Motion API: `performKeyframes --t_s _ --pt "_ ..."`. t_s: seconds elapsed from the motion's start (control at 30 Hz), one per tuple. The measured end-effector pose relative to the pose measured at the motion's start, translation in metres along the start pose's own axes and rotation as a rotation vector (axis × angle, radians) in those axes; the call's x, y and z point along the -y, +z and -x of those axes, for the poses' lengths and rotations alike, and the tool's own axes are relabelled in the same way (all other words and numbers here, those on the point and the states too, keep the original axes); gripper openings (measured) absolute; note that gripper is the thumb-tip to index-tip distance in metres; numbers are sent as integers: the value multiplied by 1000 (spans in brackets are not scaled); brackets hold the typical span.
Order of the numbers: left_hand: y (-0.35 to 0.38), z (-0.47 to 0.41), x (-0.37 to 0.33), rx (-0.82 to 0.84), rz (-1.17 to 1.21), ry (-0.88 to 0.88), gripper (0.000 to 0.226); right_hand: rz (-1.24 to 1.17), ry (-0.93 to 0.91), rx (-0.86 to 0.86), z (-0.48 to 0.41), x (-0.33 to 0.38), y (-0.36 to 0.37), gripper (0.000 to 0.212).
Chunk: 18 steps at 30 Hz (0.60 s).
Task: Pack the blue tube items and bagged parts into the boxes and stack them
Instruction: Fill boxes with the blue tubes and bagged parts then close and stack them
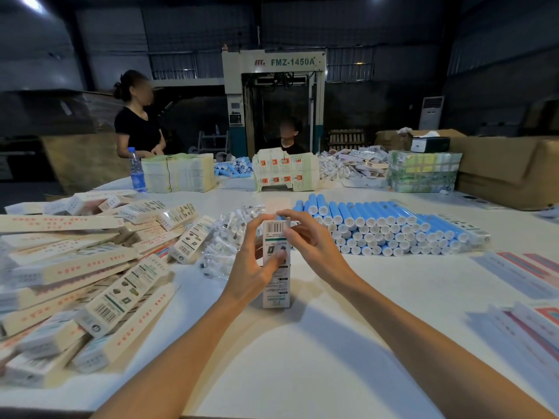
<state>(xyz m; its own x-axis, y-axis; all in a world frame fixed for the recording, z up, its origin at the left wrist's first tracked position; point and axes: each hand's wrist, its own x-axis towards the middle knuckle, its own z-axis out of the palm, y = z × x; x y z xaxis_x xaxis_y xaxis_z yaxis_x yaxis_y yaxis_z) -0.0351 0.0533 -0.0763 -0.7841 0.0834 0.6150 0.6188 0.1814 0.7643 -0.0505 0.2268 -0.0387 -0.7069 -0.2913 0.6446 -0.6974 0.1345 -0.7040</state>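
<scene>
- Head view (the only one): white table (302,352), both forearms reaching in from the bottom edge.
- Box (276,285) is at table centre, held upright, barcode end up, printed face toward the camera. Its lower end is at the tabletop (touching or just above, can't tell).
- Left hand (252,267) grips the box around its left side, with the thumb lying across the front face.
- Right hand (310,240) pinches the box's top end: curled fingertips over the top edge, thumb on the right side.
- Tubes (390,228): blue, stacked on their sides in a neat bank just behind and right of the hands, white end caps facing the camera.
- Bags (222,240): loose heap of clear bagged parts just left of the box, behind the left hand.
- Box pile (90,267): many boxes of the same kind lying jumbled over the left side of the table.
- Flat sheets (520,276) are spread at the right edge (blurred).
- Far end of the table: bottle (136,172), stacks of flat cartons (178,172), more blue tubes, brown cartons (508,167).
- Two people (137,122) are behind the table, one standing and one seated, in front of a machine (273,95) marked FMZ-1450A.
</scene>
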Motion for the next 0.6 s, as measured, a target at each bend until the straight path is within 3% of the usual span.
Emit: performKeyframes --t_s 0.23,0.37,0.5,0.6 --pt "-5 0 3 2 -76 2 64 129 -91 68 -7 0 -8 26" --pt "-10 -2 4 13 -87 -28 65 71 7 132 -9 -1 -6 33" --pt "-12 -4 5 44 -87 -57 69 -106 140 7 -26 9 -11 30" --pt "-13 -4 5 56 -77 -69 70 -3 97 82 -45 16 -17 24"
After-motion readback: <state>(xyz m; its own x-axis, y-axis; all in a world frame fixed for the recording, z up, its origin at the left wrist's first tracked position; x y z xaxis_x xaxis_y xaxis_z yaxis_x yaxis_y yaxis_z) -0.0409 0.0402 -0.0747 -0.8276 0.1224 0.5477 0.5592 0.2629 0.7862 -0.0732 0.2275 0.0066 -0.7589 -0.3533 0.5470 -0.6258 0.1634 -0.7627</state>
